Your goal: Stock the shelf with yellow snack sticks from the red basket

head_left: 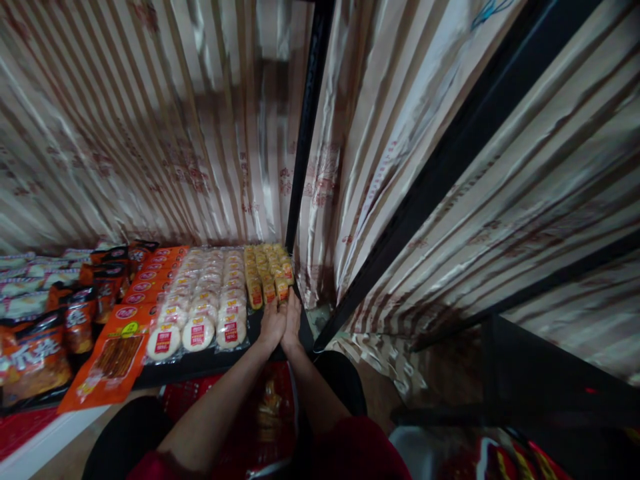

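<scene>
My left hand (273,325) and my right hand (292,323) are side by side at the right end of a black shelf (185,365). Their fingers point forward and close in from both sides around the near end of a small yellow snack pack (282,289). The fingertips are partly hidden and dim. That pack belongs to rows of clear-wrapped yellow snacks (265,263). Left of my left hand, rows of round white cakes (199,330) in clear wrappers with red labels lie overlapped.
Farther left lie orange snack packets (120,353), black-and-orange bags (40,367) and white packets (25,303). A red bag (270,413) lies below my forearms. Black posts (307,127) and striped curtains (200,120) stand behind and to the right.
</scene>
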Motion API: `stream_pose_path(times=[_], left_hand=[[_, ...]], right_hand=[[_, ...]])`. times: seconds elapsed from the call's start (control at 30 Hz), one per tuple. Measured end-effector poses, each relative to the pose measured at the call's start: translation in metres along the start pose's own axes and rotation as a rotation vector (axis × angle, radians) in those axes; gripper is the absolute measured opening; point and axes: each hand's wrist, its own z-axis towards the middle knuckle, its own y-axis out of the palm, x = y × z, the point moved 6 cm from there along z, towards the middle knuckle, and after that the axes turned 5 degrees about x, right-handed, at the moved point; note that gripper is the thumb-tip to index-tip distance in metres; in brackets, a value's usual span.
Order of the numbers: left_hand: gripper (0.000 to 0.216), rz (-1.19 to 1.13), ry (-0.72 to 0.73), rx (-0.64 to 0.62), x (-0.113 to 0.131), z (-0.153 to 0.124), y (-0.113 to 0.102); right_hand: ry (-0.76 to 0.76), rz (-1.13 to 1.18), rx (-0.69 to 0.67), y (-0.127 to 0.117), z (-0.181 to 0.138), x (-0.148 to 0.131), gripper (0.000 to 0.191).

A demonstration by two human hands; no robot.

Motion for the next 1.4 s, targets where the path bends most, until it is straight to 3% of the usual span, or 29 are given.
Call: stream_pose_path(times=[0.37, 0.57, 1.0, 1.4], left_hand=[[0.035, 0.017, 0.089, 0.029, 0.009, -0.011, -0.007], [0.035, 0.064, 0.092, 0.052, 0.014, -0.017, -0.009], [0.04, 0.054, 0.088, -0.004, 0.014, -0.017, -0.004], [0.035, 0.117, 0.103, 0.044, 0.005, -0.015, 0.001]], right_hand=[[-0.022, 0.083, 0.0, 0.0, -0.005, 0.001, 0.047], [-0.011, 0.011, -0.002, 0.003, -0.005, 0.008, 0.045], [-0.075, -0.058, 0.032, 0.002, -0.005, 0.003, 0.044], [-0.034, 0.036, 0.015, -0.005, -0.005, -0.002, 0.044]])
